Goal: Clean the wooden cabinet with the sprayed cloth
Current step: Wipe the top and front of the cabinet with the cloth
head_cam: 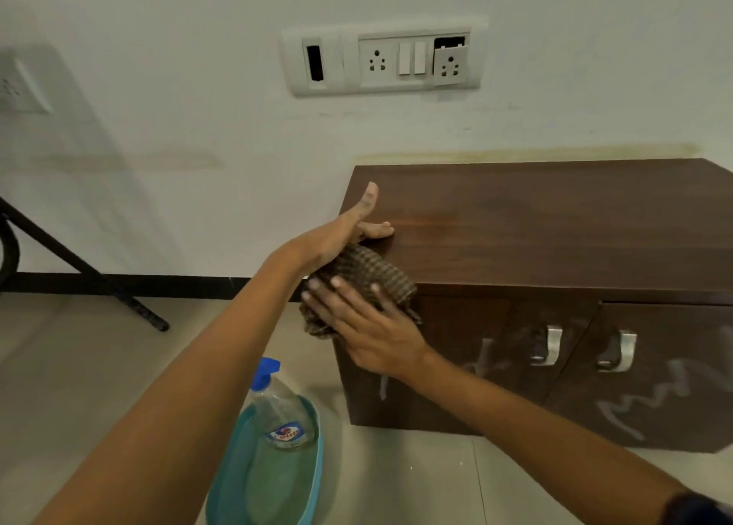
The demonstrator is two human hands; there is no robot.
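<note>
A low dark wooden cabinet (555, 223) stands against the white wall, with two metal door handles and white scribbles on its front. My left hand (349, 227) rests on the cabinet's top left corner, thumb up and fingers spread on the wood. A brown checked cloth (369, 271) is bunched at the cabinet's front left corner. My right hand (369, 330) lies flat on the cloth and presses it against the upper left of the front face.
On the floor at the cabinet's left stands a teal basin (313, 481) holding a clear spray bottle (281, 413) with a blue trigger head. A black table leg (79, 263) slants down at far left. A switch and socket panel (384, 60) is on the wall above.
</note>
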